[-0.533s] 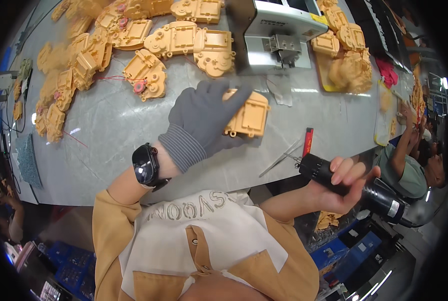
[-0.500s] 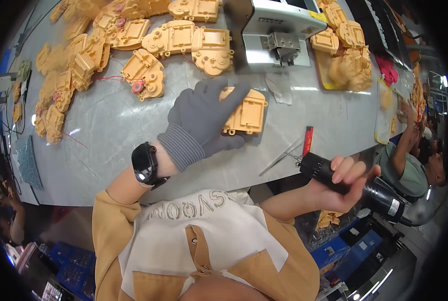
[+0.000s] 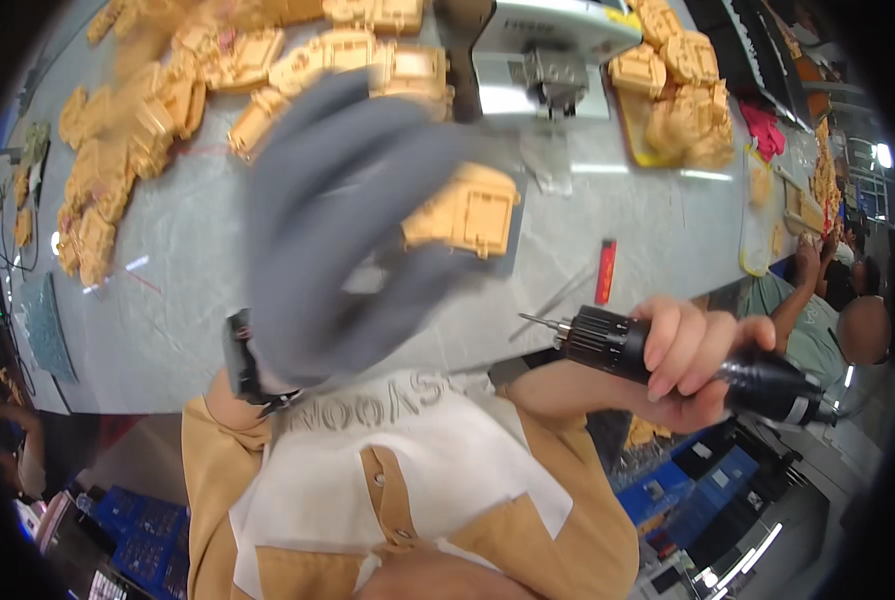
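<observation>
Two hands at work, one gloved, one bare. Left hand [image 3: 342, 230], in a grey knit glove and blurred with motion, now raised off the grey table [image 3: 167, 300] and close under the camera, where half a second ago it lay pressed flat on the work. Clamped between thumb and fingers: a tan plastic housing [image 3: 464, 208], tilted, carried up with the glove rather than resting on the surface as before. Black watch [image 3: 242, 355] on that wrist.

Right hand [image 3: 692, 360], bare, wrapped tight around a black electric screwdriver [image 3: 667, 358], bit pointing left toward the housing, apart from it and not touching. Much the same grip and place as a half-second earlier, only nearer in view. Judged from the lift: part brought up to meet the driver, so a turning or fastening step looks at hand, though no screw shows.

Beyond the hands, on the table: a small red stick-shaped object [image 3: 605, 270] just right of the housing, and a thin metal rod beside it. Farther back, heaps of matching tan housings [image 3: 117, 180] along the left and top, a grey-and-white bench machine [image 3: 547, 60] at top centre, more tan parts on a yellow tray [image 3: 639, 140] to its right. At the right edge, another person seated.
</observation>
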### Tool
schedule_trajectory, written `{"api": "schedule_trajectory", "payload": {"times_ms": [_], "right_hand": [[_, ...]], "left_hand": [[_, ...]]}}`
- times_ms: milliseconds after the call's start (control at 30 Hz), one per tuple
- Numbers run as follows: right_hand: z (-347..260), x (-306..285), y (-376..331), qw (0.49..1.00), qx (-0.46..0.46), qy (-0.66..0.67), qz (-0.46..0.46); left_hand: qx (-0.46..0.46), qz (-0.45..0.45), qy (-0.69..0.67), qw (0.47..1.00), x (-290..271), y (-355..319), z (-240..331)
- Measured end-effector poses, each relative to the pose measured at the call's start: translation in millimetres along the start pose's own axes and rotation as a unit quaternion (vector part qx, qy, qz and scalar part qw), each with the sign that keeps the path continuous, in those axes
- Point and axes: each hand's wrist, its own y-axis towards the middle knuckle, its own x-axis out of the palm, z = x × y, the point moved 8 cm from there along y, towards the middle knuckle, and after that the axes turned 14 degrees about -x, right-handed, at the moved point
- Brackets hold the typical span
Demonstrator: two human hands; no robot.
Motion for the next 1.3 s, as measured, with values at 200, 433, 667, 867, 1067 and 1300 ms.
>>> {"api": "schedule_trajectory", "payload": {"times_ms": [200,433,667,867,1067,1300], "right_hand": [[42.6,31.8,-7.3,0.967,0.087,0.226,0.074],[63.4,48.8,-19.8,0.954,0.128,0.267,0.036],[58.7,48.9,-28.9,0.985,0.085,0.126,0.079],[52.9,55.4,-30.7,0.995,0.061,0.058,0.054],[52.0,56.8,-32.6,0.996,0.042,0.034,0.064],[51.2,62.2,-33.3,0.998,0.026,0.008,0.054]], "left_hand": [[-0.285,-0.238,-0.325,0.869,25.3,-59.9,7.0],[-0.32,-0.259,-0.402,0.818,25.5,-79.6,13.7],[-0.521,-0.169,-0.571,0.612,47.4,-108.5,-1.5],[-0.519,-0.121,-0.597,0.6,52.4,-116.9,-6.7],[-0.46,-0.031,-0.577,0.675,43.0,-107.4,-9.5],[-0.534,-0.051,-0.615,0.578,50.7,-114.0,-11.2]]}}
